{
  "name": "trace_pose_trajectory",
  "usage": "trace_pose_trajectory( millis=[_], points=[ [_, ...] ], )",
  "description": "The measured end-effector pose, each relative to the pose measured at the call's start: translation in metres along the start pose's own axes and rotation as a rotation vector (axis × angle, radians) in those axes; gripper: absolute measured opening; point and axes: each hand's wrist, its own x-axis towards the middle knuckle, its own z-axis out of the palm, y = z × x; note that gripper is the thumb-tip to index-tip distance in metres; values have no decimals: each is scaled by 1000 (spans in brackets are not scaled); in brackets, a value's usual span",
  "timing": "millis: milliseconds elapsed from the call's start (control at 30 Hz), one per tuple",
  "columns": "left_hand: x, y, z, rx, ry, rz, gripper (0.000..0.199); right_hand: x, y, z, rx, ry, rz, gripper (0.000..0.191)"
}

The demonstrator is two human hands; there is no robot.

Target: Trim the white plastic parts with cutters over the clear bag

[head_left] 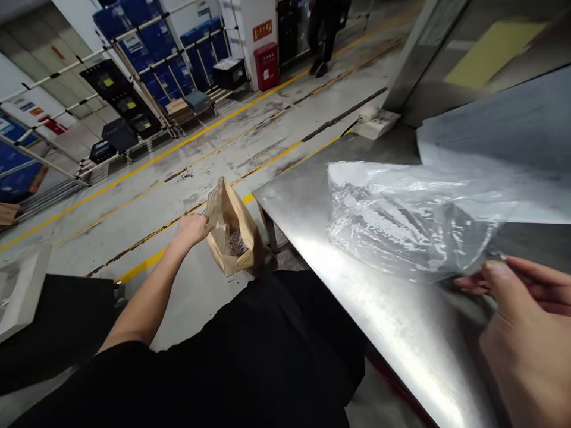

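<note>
My left hand (193,229) is closed on the rim of a brown paper bag (250,229), beside the table's corner. The bag's mouth gapes upward, and a tangle of small dark scraps (237,242) shows inside it. On the right, my right hand (517,297) pinches the near corner of a clear plastic bag (401,226) between thumb and fingers. That plastic bag lies crumpled and shiny across the metal table (307,220), partly over a pale sheet (499,148).
A white power strip (377,123) with a plug sits at the table's far edge. Pipe racks with blue bins (143,35) and black crates stand across the yellow-lined floor, near a red box (266,66). A person in dark trousers (322,35) stands in back. A black cabinet (66,315) is lower left.
</note>
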Motion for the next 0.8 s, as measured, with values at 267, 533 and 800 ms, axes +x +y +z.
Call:
trace_pose_trajectory(
  millis=[267,533,800],
  points=[
    [29,126,-69,-400,596,606,31,3,-9,-8,168,-114,111,47],
    [-9,310,-170,-439,826,1547,30,-3,-9,-2,390,-222,143,47],
    [-49,463,-215,-165,634,1805,17,1,1,9,503,-97,202,33]
  ],
)
